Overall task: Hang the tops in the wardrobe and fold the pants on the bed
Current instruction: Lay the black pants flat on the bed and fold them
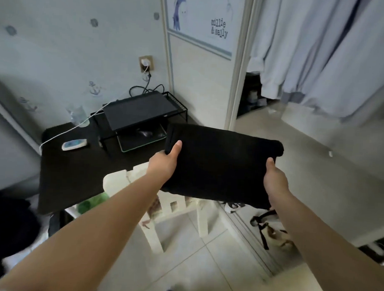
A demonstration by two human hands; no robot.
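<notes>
A folded black garment (221, 163) is held flat in the air in front of me, over a white stool. My left hand (166, 162) grips its left edge, thumb on top. My right hand (274, 178) grips its right edge, thumb on top as well. The open wardrobe (237, 70) stands ahead on the right, with pale tops (320, 52) hanging inside. Another dark piece of clothing (7, 223) lies at the lower left edge.
A black desk (77, 169) at left carries a laptop (140, 109) on a wire rack, cables, a plastic cup and a small blue-white object. A white stool (178, 210) stands below the garment. Shoes and a bag (268, 226) lie by the wardrobe's floor rail.
</notes>
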